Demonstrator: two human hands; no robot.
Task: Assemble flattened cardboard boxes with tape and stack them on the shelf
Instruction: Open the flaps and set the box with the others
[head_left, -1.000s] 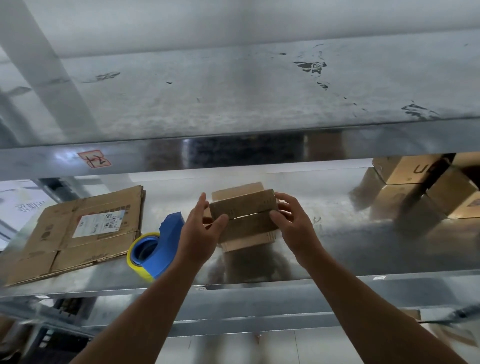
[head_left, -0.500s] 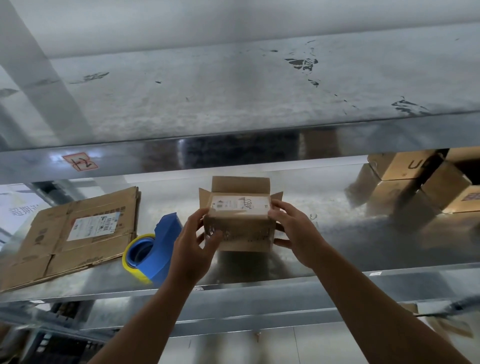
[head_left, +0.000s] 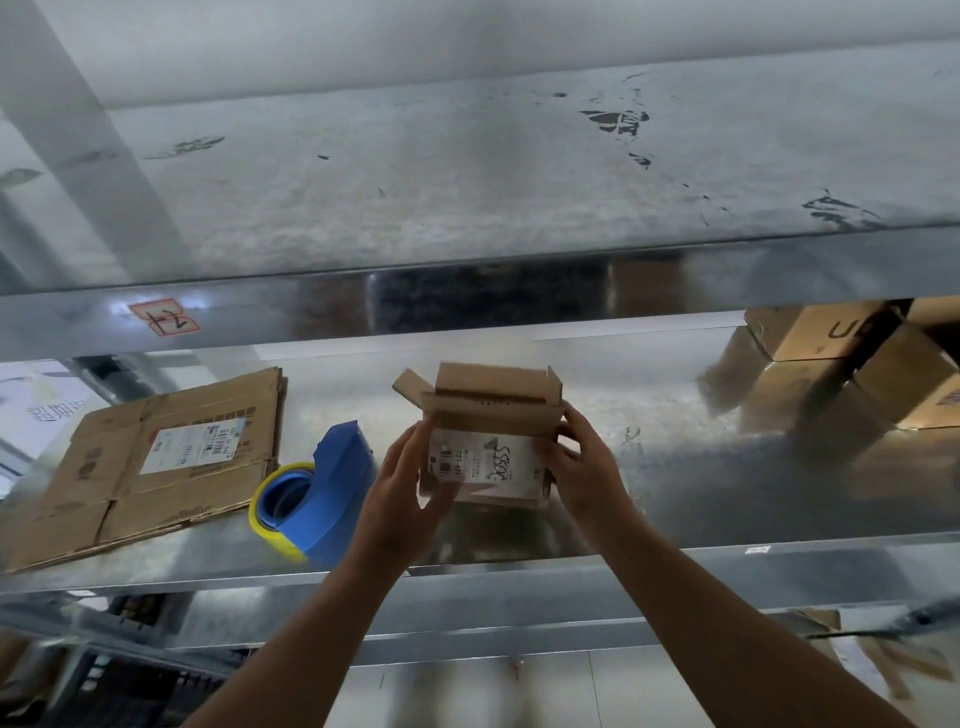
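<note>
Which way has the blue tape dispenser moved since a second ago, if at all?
No. The blue tape dispenser sits just right of the flattened cardboard stack, same gap as before.

A packing stockroom, shown by galvanised steel shelving (head_left: 675, 566), stacked cartons (head_left: 821, 335), flattened cardboard (head_left: 98, 483) and a tape dispenser (head_left: 335, 486)

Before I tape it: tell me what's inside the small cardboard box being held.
Small brown cardboard box: top flaps open, only bare inner cardboard shows. Its labelled near wall hides the interior; contents cannot be told.
</note>
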